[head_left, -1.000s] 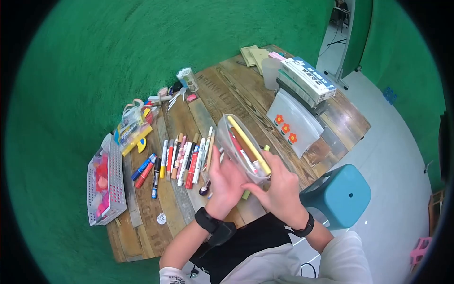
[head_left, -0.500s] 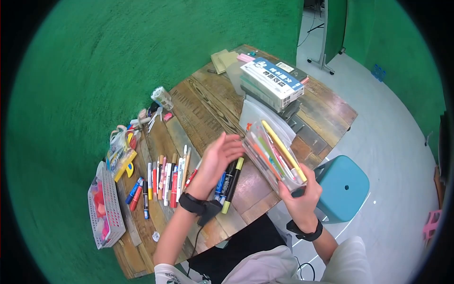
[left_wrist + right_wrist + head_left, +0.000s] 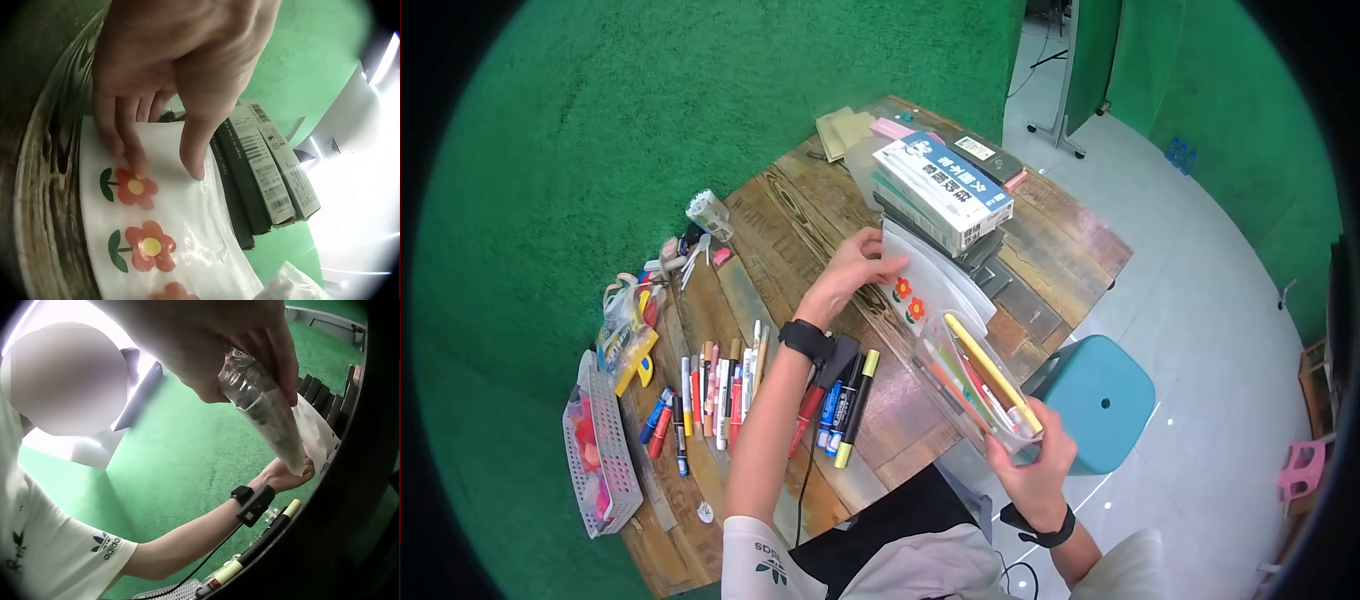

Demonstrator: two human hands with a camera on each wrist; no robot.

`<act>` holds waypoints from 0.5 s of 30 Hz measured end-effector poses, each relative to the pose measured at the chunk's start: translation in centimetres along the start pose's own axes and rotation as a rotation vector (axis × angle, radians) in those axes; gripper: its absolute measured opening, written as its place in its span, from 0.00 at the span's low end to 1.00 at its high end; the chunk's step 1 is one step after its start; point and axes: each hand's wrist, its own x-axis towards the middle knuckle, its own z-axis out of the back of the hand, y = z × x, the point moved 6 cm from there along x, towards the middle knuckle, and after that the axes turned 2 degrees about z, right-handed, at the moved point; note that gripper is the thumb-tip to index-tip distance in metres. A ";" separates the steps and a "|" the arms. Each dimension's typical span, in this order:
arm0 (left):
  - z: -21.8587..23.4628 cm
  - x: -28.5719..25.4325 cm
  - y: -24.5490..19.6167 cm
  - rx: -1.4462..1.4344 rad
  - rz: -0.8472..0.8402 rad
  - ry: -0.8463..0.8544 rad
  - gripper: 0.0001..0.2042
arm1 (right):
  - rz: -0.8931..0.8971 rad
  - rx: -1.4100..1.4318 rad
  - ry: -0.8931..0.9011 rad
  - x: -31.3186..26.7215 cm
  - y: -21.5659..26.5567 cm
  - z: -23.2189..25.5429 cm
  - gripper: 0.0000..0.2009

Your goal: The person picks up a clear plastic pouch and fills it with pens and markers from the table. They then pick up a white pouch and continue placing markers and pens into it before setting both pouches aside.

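Observation:
My right hand (image 3: 1037, 460) grips the near end of a clear pencil pouch (image 3: 935, 372), thumb on its side. Inside it are a long yellow pen (image 3: 990, 372) and several red, green and orange pens. In the right wrist view the pouch (image 3: 265, 409) hangs from the fingers as crinkled plastic. My left hand (image 3: 850, 268) is at the corner of a white pouch with red flowers (image 3: 945, 280). Seen from the left wrist, the fingers touch the flower pouch (image 3: 187, 231) around its top flower, thumb spread apart from them near the other edge.
Boxes (image 3: 945, 185) are stacked behind the flower pouch. Several markers (image 3: 720, 390) lie in a row, with thick ones (image 3: 855, 410) nearer me. A white basket (image 3: 615, 450) stands at the left, beside a bag with yellow packaging (image 3: 630, 340). A teal stool (image 3: 1100, 400) stands beyond the table edge.
My left hand has left the pencil pouch and moved across to the flower pouch. My right hand has carried the pencil pouch right and nearer me. The head view has turned right.

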 end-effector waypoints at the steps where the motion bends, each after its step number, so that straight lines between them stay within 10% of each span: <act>1: 0.3 0.0 0.3 -0.004 0.001 -0.004 0.23 | 0.016 -0.014 0.003 0.0 0.3 0.3 0.30; 15: 20.4 -12.7 -1.3 -0.323 -0.404 -0.333 0.06 | 0.097 0.042 -0.043 2.0 -0.4 -1.5 0.27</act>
